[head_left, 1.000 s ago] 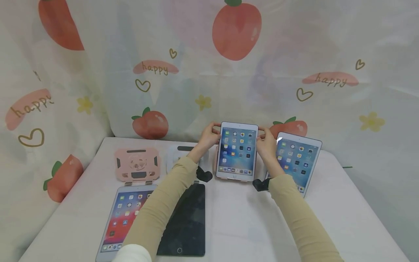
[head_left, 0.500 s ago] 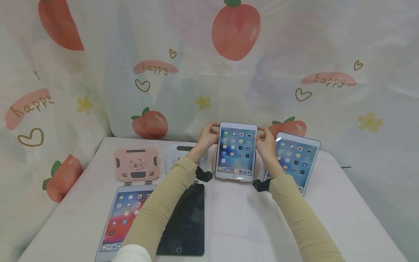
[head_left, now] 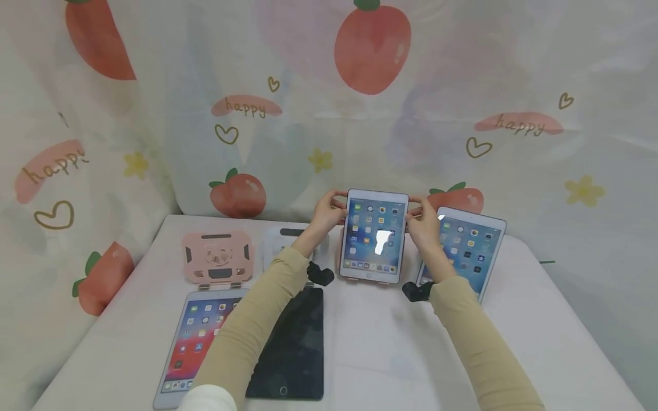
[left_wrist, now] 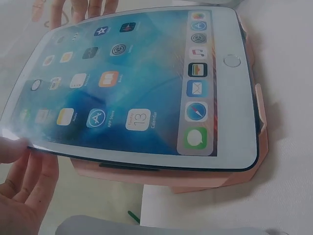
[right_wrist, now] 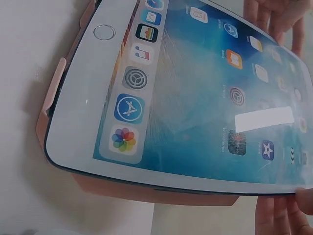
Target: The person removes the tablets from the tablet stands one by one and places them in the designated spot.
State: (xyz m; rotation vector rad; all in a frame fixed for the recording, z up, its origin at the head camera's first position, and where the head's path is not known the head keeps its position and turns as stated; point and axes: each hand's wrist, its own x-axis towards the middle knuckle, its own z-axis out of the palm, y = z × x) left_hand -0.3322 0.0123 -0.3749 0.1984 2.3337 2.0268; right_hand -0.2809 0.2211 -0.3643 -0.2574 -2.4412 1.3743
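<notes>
A white-framed tablet (head_left: 374,228) with a blue home screen leans back on a pink stand (left_wrist: 215,181), its lower edge behind the stand's small front lips. My left hand (head_left: 327,216) pinches the tablet's upper left edge, thumb at the front and fingers behind. On the opposite edge my right hand (head_left: 424,226) grips it the same way, thumb (right_wrist: 304,199) at the rim. Most of the stand is hidden behind the tablet. A bright reflection lies across the screen.
To the right, another lit tablet (head_left: 470,245) stands tilted. At left are an upright pink stand (head_left: 218,257) and a white one (head_left: 272,245), partly behind my left arm. In front lie a red-screened tablet (head_left: 192,342) and a dark tablet (head_left: 293,348).
The held tablet has tipped slightly, its top corner shifting a little right, and a bright reflection now shows on its screen. My right hand has shifted slightly right with it; both hands keep their hold.
</notes>
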